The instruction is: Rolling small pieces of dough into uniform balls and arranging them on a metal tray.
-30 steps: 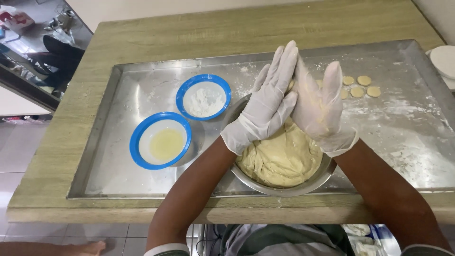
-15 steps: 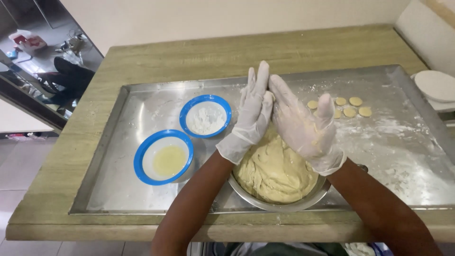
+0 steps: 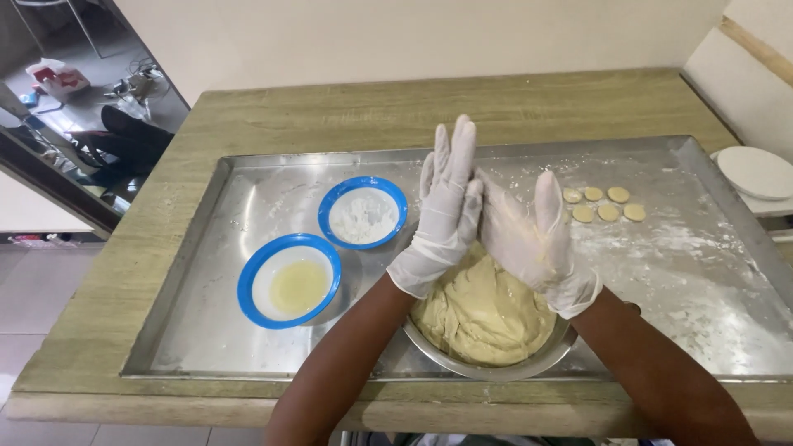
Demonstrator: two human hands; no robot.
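Note:
My left hand (image 3: 442,215) and my right hand (image 3: 533,239), both in thin white gloves, are pressed palm to palm with fingers straight. They hover over a steel bowl (image 3: 496,372) full of pale yellow dough (image 3: 483,318). The right glove is smeared with dough. Whether anything lies between the palms is hidden. The bowl stands on a large floured steel tray (image 3: 190,330).
On the tray to the left stand a blue-rimmed bowl of white flour (image 3: 363,213) and a blue-rimmed bowl of yellowish liquid (image 3: 289,281). Several small dough discs (image 3: 603,205) lie at the tray's far right. A white round board (image 3: 756,172) sits beyond the tray's right edge on the wooden table (image 3: 330,107).
The pressed hands have shifted against each other, the left sliding forward over the right. The view has pulled back and risen; the bowls and tray stay put.

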